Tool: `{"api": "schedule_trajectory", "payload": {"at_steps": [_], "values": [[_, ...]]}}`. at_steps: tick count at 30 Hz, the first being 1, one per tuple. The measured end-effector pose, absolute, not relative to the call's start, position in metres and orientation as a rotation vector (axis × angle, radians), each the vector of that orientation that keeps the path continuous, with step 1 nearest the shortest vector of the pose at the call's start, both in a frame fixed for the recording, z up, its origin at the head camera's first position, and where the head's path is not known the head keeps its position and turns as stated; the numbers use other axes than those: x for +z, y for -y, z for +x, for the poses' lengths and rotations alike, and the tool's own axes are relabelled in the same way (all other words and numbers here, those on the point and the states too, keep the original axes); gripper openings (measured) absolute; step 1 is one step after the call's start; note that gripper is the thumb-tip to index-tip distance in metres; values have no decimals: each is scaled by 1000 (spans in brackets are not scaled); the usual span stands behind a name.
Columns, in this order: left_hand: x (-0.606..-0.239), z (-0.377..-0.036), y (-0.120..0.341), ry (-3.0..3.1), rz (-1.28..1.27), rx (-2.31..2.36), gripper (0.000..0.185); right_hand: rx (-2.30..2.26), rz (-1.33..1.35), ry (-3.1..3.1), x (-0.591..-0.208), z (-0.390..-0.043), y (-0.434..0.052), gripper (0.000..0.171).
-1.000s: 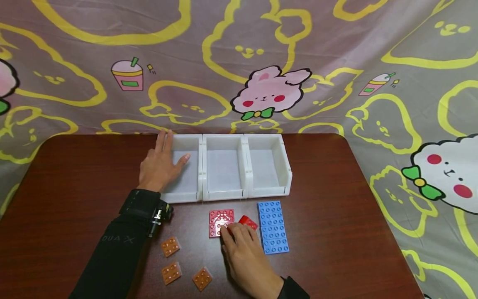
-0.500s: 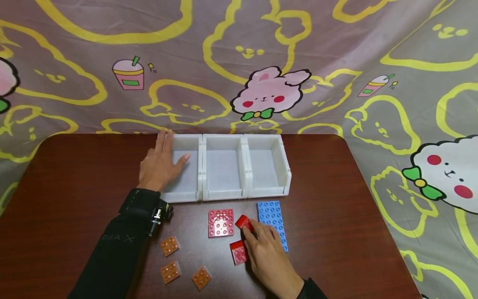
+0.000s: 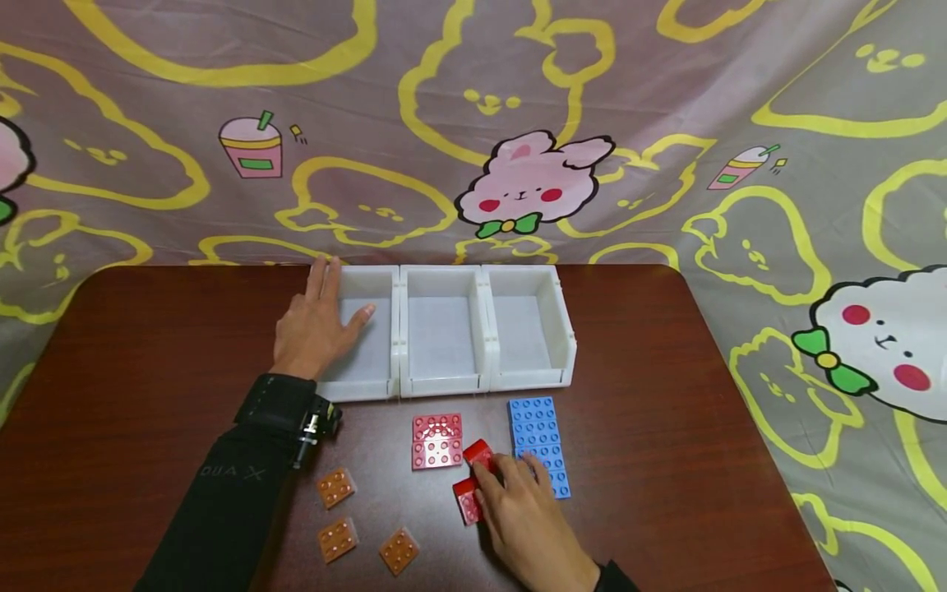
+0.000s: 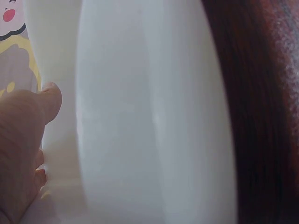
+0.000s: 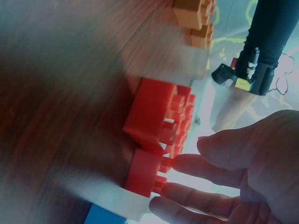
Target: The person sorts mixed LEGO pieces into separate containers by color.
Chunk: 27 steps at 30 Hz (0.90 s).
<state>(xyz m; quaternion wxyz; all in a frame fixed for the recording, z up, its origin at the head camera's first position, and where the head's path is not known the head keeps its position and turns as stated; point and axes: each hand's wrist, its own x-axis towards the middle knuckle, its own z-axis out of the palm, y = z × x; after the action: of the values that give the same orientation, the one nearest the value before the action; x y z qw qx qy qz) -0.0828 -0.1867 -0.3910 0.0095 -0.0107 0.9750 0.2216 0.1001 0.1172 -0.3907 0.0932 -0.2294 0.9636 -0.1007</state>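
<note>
right hand working two red bricks in front of the bins

the right hand (image 3: 528, 514) is resting on the brown table (image 3: 148, 345) in front of the white three-compartment bin (image 3: 399, 341), its fingers (image 5: 196, 163) lying nearly straight and touching two red bricks (image 3: 473, 477). the bricks are sitting just in front of the bin, between a pink-red plate pair (image 3: 436, 441) and the blue plates (image 3: 538, 444). the left hand (image 3: 314, 325) is lying flat with spread fingers over the bin's left wall. three orange plates (image 3: 336, 514) are lying in front of the bin's left end.
</note>
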Motion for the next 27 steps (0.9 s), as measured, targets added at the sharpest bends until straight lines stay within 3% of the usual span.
{"api": "schedule_trajectory", "payload": {"at_steps": [20,27], "values": [[-389,-82,185,-3049,-33,691,91,-329,-983,-2759,-386,123,-113,26],[-391,-80,185,-3053,-30,683,91,-557,-735,-3061,-379,92,-125,18]]}}
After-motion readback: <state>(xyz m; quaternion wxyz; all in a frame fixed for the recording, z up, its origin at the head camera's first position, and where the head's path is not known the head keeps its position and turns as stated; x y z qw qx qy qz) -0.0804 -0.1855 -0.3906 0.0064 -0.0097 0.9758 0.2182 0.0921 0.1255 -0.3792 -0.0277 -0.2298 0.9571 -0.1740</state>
